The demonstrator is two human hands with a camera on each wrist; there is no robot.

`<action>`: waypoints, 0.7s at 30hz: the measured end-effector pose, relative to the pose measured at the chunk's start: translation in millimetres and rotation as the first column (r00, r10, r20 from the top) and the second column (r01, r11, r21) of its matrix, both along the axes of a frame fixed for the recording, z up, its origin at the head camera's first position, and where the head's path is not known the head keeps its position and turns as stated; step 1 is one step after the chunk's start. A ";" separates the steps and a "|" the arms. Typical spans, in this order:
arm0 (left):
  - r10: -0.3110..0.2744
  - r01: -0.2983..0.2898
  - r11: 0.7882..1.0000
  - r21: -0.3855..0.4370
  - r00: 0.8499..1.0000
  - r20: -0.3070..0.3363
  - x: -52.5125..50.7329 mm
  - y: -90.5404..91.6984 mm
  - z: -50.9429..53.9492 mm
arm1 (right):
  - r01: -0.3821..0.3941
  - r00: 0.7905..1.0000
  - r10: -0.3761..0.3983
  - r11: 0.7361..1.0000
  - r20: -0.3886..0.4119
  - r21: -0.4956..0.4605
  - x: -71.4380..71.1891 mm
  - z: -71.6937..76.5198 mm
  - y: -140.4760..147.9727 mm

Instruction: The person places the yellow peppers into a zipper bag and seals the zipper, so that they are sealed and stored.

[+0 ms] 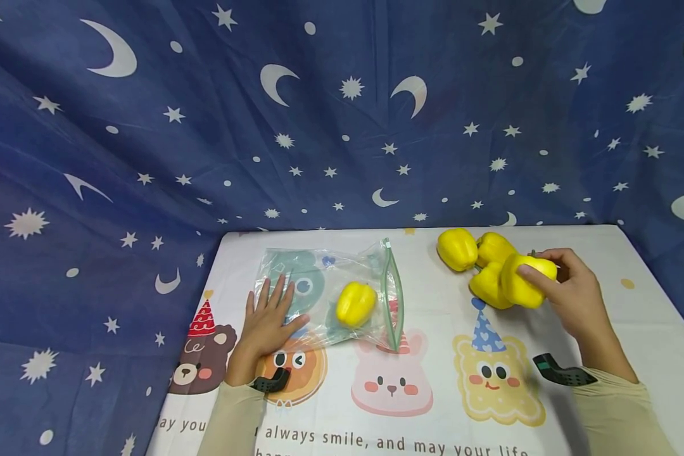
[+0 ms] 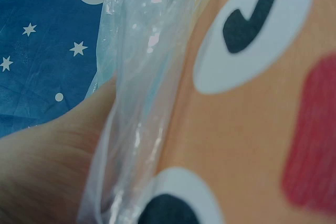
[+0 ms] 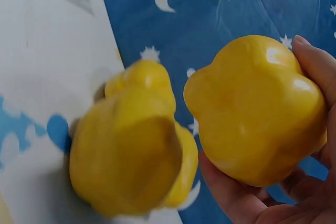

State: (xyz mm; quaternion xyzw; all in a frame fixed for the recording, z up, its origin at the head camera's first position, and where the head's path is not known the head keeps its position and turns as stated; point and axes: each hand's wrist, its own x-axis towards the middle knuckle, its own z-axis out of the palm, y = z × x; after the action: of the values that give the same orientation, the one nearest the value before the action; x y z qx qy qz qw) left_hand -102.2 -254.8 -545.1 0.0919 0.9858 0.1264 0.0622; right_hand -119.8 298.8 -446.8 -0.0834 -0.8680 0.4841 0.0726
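Observation:
My right hand (image 1: 576, 291) grips a yellow bell pepper (image 1: 525, 282) between thumb and fingers, just above and beside a cluster of three more yellow bell peppers (image 1: 457, 249). The right wrist view shows the held pepper (image 3: 257, 108) apart from the others, its lobed end toward the camera. Flat on a clear zip bag (image 1: 319, 266) lies my left hand (image 1: 268, 324), fingers straight and spread. One yellow bell pepper (image 1: 356, 304) is inside the bag, near its green zip edge (image 1: 393, 297), which gapes toward the right. In the left wrist view, bag plastic (image 2: 142, 87) covers part of the hand.
A white tablecloth (image 1: 462, 437) printed with cartoon animals and lettering covers the table. Behind and to the left hangs a blue curtain (image 1: 330, 126) with moons and stars. A dark wrist device (image 1: 564, 371) sits on each forearm.

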 end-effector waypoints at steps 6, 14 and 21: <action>-0.002 0.002 1.000 0.000 1.000 -0.010 0.1 0.5 0.0 | -0.057 0.998 0.056 0.998 -0.028 -0.030 -4.5 -1.3 -19.4; -0.002 0.002 1.000 0.002 1.000 -0.010 -0.2 0.0 0.0 | -0.122 0.991 0.115 0.986 -0.061 -0.111 -8.5 -3.8 -42.2; -0.003 0.003 1.000 0.002 1.000 -0.007 0.3 0.6 1.1 | -0.120 0.993 0.120 0.976 -0.013 -0.181 -12.9 -6.1 -59.6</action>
State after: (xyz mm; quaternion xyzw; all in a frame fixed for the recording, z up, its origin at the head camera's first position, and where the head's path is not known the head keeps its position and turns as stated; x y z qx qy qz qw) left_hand -101.9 -254.2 -544.0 0.0940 0.9857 0.1271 0.0588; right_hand -132.7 239.2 -452.8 -0.0366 -0.8236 0.5648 0.0364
